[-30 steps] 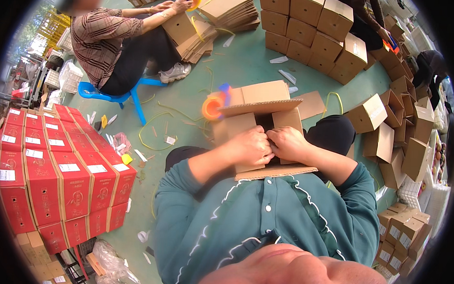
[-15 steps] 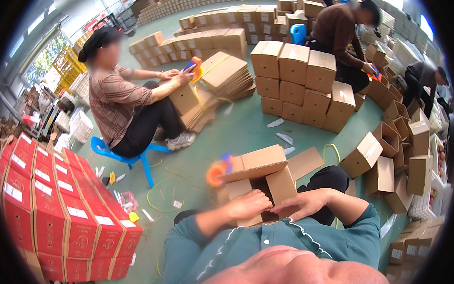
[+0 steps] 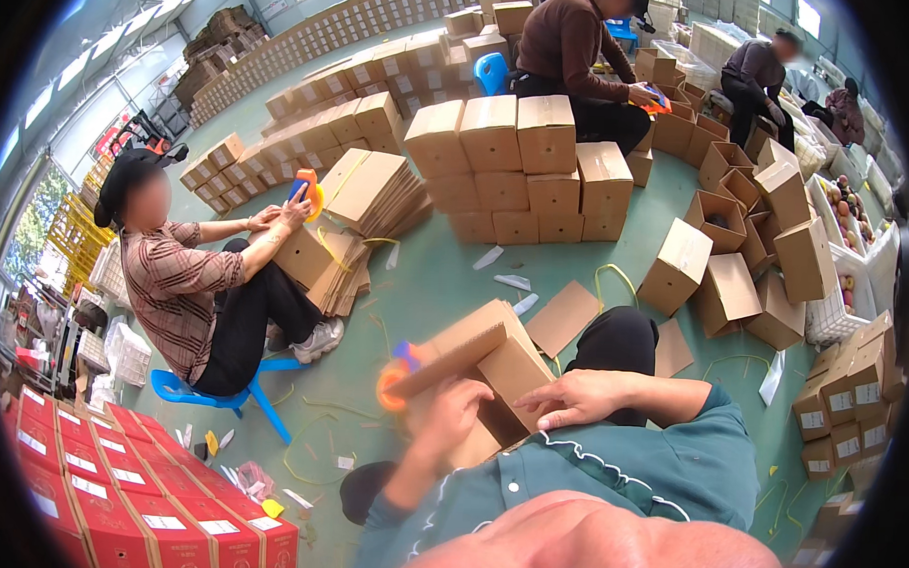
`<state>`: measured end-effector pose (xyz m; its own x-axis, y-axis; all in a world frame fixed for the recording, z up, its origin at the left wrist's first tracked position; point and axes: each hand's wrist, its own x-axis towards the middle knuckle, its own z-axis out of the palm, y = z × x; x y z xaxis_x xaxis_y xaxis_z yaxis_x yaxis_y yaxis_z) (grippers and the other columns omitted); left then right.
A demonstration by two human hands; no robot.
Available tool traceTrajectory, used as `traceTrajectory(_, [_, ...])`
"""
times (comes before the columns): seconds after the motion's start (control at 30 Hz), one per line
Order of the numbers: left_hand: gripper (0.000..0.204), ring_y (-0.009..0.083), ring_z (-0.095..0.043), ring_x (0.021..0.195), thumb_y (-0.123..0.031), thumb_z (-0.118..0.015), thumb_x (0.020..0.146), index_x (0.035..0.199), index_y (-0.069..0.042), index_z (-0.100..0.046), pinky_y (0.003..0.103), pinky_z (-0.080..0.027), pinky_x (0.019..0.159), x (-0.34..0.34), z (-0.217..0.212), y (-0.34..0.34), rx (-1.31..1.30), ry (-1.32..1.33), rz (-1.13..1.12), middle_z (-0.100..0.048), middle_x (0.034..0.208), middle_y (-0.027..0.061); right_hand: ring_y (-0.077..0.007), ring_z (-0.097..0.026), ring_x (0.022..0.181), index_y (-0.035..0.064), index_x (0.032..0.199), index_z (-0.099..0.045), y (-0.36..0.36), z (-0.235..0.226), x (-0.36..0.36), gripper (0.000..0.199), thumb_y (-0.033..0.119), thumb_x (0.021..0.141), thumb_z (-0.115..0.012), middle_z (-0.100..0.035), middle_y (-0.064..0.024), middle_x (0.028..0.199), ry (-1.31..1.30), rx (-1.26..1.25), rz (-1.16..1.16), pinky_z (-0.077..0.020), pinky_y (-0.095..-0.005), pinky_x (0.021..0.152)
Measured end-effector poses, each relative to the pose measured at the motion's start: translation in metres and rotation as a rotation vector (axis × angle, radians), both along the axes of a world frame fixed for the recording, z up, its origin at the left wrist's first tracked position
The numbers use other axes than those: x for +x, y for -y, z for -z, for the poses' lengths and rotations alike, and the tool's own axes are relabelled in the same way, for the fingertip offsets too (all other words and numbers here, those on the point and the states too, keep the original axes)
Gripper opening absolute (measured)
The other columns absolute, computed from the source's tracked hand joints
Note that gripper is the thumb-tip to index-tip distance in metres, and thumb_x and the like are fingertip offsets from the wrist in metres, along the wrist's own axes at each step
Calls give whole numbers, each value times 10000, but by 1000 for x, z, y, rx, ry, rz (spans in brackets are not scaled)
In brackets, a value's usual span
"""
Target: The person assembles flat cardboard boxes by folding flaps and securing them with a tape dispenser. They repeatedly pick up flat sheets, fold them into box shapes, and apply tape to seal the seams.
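Note:
A brown cardboard box (image 3: 502, 361) sits tilted on my lap with one flap raised. My left hand (image 3: 452, 416) is curled on its near left edge. My right hand (image 3: 581, 397) lies flat on the box's right side with its fingers spread. An orange and blue tape dispenser (image 3: 393, 375) shows just left of the box, close to my left hand; whether the hand touches it is hidden. My teal sleeves and black trousers fill the lower frame.
A seated person in a plaid shirt (image 3: 179, 284) works on flat cartons (image 3: 372, 196) at left. Stacks of sealed boxes (image 3: 524, 161) stand ahead, open boxes (image 3: 736, 264) at right, red cartons (image 3: 136, 503) at lower left. Other people sit at the back.
My view has lifted from my lap toward the room. My right hand went from pressing the flaps to lying flat on the box's side; my left hand slid to its near edge.

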<state>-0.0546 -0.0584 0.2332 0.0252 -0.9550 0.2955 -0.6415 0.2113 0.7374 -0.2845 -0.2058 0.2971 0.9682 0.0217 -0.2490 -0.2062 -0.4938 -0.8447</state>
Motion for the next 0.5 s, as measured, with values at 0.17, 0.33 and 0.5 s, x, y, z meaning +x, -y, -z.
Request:
traceTrajectory(0.17, [185,262,-623,916,56,-520,832,924,-11,-665,340,-473,857,2,1,2,-7,-94,-30,-668,945,107,-328,-649,985,71,1269,-580,-4,11,6,510,466,952,-520,-678,-164,1064,222,-71,231,-504,-413,868])
traceTrajectory(0.33, [199,159,-624,922,78,-460,923,955,32,-651,275,-482,861,10,12,-3,58,-487,-119,-667,970,74,-307,-669,773,67,1054,-669,-9,47,28,291,322,927,-609,-685,-146,841,301,-376,537,-535,-390,692])
traceTrajectory(0.5, [162,139,-622,908,16,-477,966,1005,13,-634,276,-490,866,16,18,-7,-26,-689,-133,-665,958,69,-296,-615,678,108,939,-639,-19,74,42,132,118,807,-649,-624,-76,778,704,-685,557,-485,-439,581])
